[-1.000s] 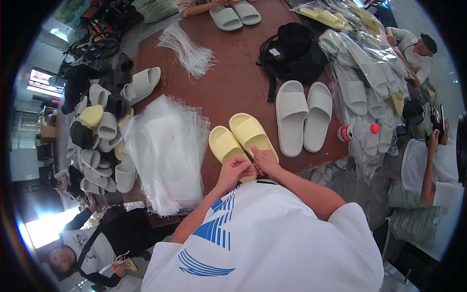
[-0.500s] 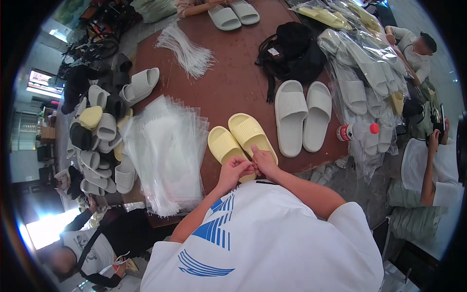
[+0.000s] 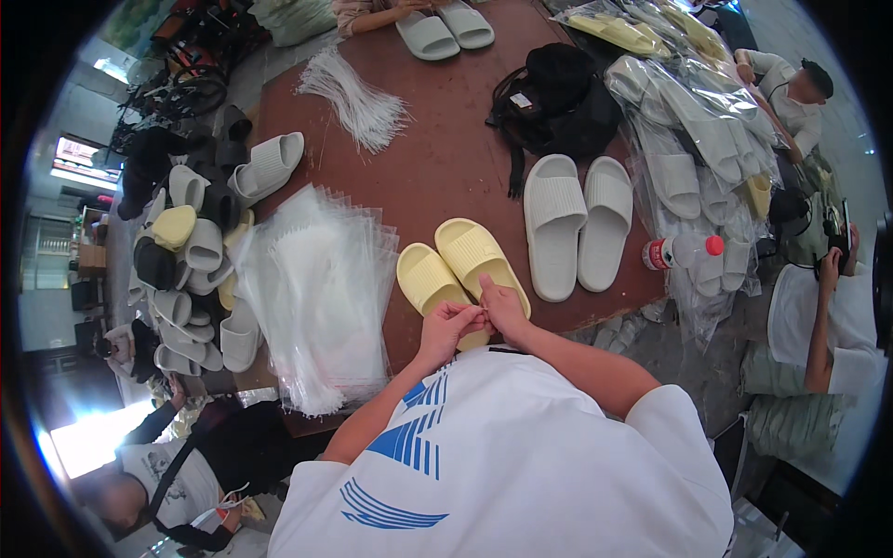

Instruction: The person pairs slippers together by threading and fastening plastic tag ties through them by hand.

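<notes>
Two pale yellow slippers (image 3: 470, 246) lie side by side at the table's near edge, toes pointing away from me. Over their heel ends, my left hand (image 3: 450, 327) is closed in a pinch, thumb against forefinger. My right hand (image 3: 503, 309) meets it fingertip to fingertip, also closed, its thumb over the right slipper. Whatever lies between the fingertips is too small to make out. Just right of the yellow pair stands a larger pair of light grey slippers (image 3: 556, 228).
Clear plastic bags (image 3: 321, 288) are stacked left, beside a heap of loose slippers (image 3: 200, 246). Thin white ties (image 3: 353, 100) lie farther back. A black backpack (image 3: 563, 102), bagged slippers (image 3: 679, 121) and a red-capped bottle (image 3: 684, 251) occupy the right. Other people surround the table.
My hands stay together over the yellow slippers, with only a slight shift of the fingers. Nothing else has visibly moved on the table.
</notes>
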Demonstrator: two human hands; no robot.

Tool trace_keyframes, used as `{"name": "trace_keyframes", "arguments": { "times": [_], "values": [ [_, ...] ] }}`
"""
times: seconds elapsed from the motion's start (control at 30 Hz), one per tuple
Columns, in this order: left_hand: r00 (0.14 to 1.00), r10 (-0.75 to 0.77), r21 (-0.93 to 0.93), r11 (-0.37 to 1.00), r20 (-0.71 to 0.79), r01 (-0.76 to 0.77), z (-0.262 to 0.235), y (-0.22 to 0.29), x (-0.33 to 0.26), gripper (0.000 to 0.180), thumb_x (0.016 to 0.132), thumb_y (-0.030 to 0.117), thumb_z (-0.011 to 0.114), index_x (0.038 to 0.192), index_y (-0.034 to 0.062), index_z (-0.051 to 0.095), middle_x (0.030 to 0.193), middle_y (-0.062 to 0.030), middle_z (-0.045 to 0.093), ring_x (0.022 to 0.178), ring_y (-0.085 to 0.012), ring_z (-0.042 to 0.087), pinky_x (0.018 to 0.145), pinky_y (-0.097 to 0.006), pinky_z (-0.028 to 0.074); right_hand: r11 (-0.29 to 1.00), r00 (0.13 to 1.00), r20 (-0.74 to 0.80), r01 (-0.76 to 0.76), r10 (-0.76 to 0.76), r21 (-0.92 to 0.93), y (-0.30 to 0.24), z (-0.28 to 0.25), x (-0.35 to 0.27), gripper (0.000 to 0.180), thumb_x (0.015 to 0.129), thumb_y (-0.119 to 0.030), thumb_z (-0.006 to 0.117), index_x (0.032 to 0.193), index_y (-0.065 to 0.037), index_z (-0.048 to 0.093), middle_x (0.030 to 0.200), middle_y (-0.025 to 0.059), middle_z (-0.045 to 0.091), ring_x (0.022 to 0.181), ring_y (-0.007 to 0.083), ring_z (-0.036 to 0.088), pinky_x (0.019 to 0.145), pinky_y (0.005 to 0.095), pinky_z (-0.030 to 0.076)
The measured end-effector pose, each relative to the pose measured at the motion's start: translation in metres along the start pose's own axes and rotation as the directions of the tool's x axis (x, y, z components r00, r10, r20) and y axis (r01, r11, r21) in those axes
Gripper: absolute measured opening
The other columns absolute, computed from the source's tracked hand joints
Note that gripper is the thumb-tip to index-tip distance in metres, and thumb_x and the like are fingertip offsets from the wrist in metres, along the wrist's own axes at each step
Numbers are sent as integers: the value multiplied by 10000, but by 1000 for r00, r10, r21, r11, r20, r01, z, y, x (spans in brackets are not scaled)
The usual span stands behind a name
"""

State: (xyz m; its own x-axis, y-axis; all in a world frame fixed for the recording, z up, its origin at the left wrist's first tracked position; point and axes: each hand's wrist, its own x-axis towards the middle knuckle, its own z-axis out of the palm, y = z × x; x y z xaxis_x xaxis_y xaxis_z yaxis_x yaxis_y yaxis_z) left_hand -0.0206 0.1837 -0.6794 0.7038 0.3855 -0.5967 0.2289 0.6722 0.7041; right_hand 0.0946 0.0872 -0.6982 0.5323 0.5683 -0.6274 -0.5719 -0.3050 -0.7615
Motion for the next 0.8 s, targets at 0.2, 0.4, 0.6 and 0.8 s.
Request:
{"name": "trace_keyframes", "arguments": {
  "times": [0.2,0.4,0.6,0.8],
  "values": [
    [1000,-10,-51,999,2,10,9,6,3,116,946,72,656,986,-24,604,930,-133,703,825,-193,701,784,-295,602,1000,999,-44,23,-23,13,-7,-1,0,595,1008,-551,488,623,-98,508,528,9,473,406,110,447,374,276,357],
    [933,-271,-337,878,238,340,-6,12,2,79,957,109,645,940,35,665,846,-44,689,705,-110,650,678,-213,569,999,995,103,-11,6,48,-12,3,-9,576,1016,-528,492,627,-104,520,543,-8,473,468,95,468,423,268,368],
    [884,-375,-338,824,279,455,-11,13,3,83,957,115,647,940,37,669,792,-10,664,671,-68,622,614,-178,536,974,963,193,206,-185,-95,1,0,-1,582,1028,-489,498,641,-58,563,566,-1,514,504,106,461,471,289,371],
    [924,-329,-215,905,194,368,-7,22,-4,75,942,115,669,935,40,663,769,0,638,627,-69,582,555,-194,487,904,942,141,333,-306,-268,2,-1,0,587,1019,-460,522,677,13,592,559,96,521,499,166,462,499,366,384]
  ]
}}
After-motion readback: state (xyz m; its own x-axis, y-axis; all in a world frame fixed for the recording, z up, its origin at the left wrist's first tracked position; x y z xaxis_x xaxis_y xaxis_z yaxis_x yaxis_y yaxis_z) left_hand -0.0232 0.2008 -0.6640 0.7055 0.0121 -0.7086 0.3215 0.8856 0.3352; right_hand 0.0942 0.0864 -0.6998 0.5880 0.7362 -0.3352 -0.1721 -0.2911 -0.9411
